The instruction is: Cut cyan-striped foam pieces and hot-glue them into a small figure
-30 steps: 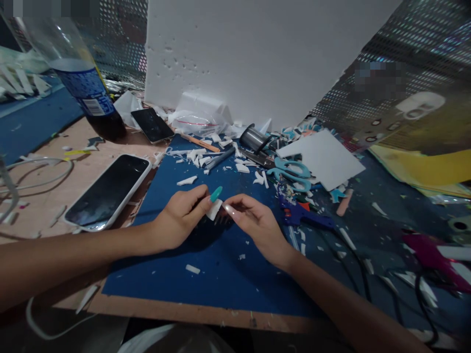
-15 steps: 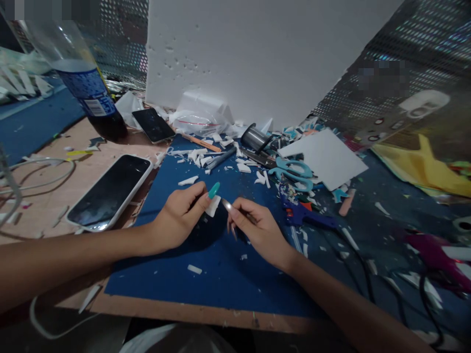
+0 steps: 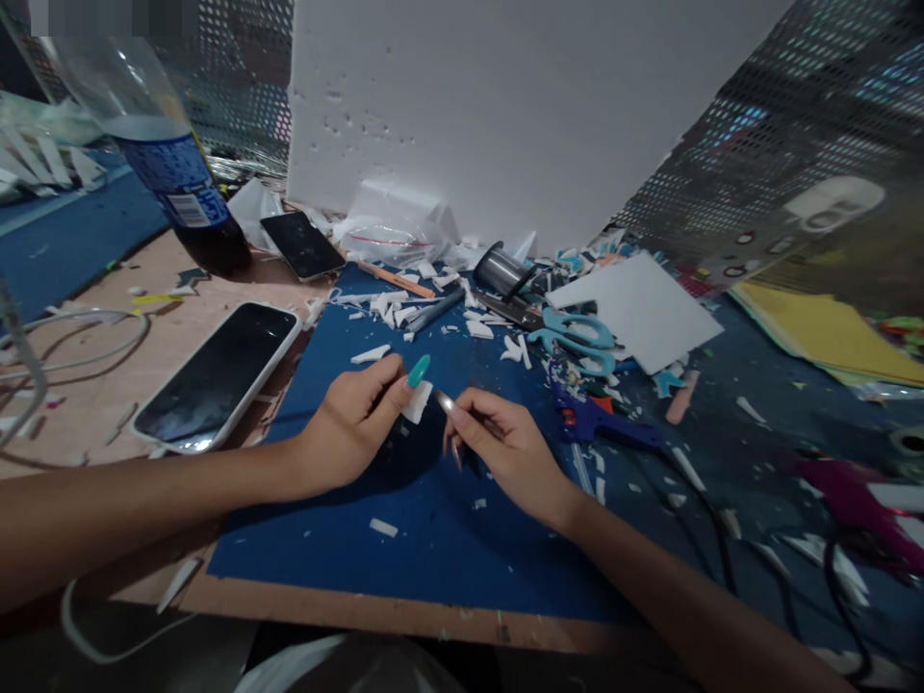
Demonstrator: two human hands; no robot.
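My left hand (image 3: 353, 423) pinches a small white foam piece (image 3: 418, 401) between thumb and fingers, just above the blue cutting mat (image 3: 433, 539). A long teal nail shows on the thumb. My right hand (image 3: 505, 452) sits right beside it, fingers curled, its fingertips close to the foam piece's right edge. I cannot make out anything held in the right hand.
White foam scraps litter the mat. A large phone (image 3: 217, 375) lies left, a smaller phone (image 3: 301, 245) and a cola bottle (image 3: 173, 183) behind. Teal scissors (image 3: 577, 337), a blue glue gun (image 3: 599, 419), a metal tin (image 3: 500, 271) and a white foam board (image 3: 505, 115) stand behind and right.
My right hand's fingers have let go of the foam piece's edge and curled downward a little. The left hand keeps the piece in the same place.
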